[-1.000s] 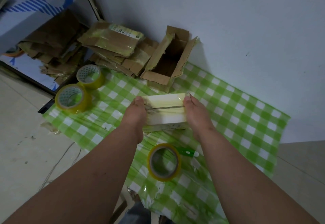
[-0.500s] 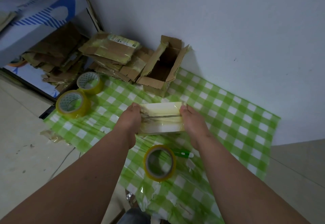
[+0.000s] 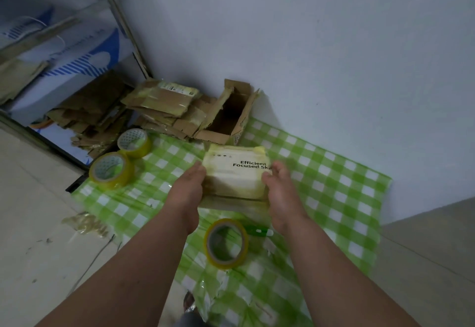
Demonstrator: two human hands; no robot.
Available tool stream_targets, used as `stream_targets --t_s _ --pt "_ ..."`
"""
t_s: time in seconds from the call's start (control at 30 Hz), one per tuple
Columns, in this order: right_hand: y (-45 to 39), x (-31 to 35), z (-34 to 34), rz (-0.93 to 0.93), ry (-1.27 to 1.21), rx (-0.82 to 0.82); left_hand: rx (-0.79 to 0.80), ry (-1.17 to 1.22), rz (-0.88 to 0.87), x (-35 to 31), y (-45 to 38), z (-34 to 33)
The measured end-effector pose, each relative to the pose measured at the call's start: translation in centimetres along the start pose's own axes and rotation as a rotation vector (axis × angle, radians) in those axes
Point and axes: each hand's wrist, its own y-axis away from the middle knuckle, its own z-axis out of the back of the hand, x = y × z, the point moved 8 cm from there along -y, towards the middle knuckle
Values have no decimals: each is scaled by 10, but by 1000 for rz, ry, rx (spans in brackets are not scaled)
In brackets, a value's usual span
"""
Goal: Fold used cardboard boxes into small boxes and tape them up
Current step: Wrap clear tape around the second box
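Small white box (image 3: 235,172), printed face up, lies on the green checked cloth (image 3: 334,193), just in front of the open brown carton (image 3: 226,116) by the wall. Left hand (image 3: 189,185) against its left end, right hand (image 3: 279,188) against its right end; fingers look fairly straight and pressed to the box sides, though motion blur hides whether any curl underneath. Yellowish tape already shows along the edges.

Judgement: box is being turned to check or finish its seams. To do it well: keep even pressure from both ends so flaps stay flush, rotate without crushing corners. Tape roll (image 3: 226,243) lies nearer the person than the carton, just behind the box; two more rolls (image 3: 113,170) to the carton's left
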Motion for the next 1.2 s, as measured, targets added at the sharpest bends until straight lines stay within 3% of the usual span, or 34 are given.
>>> stream_targets --t_s 0.17,0.37,0.5,0.73,0.97,1.2 --pt "18 -10 10 -70 -149 34 70 -6 -126 -20 7 -7" --pt "26 -9 23 -161 -484 -73 114 -20 -145 -27 5 0" --pt "24 -8 19 -152 -449 -115 230 -41 -171 -37 -2 -6" --pt "15 -8 2 -71 -521 -231 279 -207 -280 -74 -24 -2" --pt "31 -17 4 -45 -533 -182 467 -467 -465 -110 -24 -36" --pt "50 -18 47 70 -637 -430 505 -718 -592 -102 -13 -76"
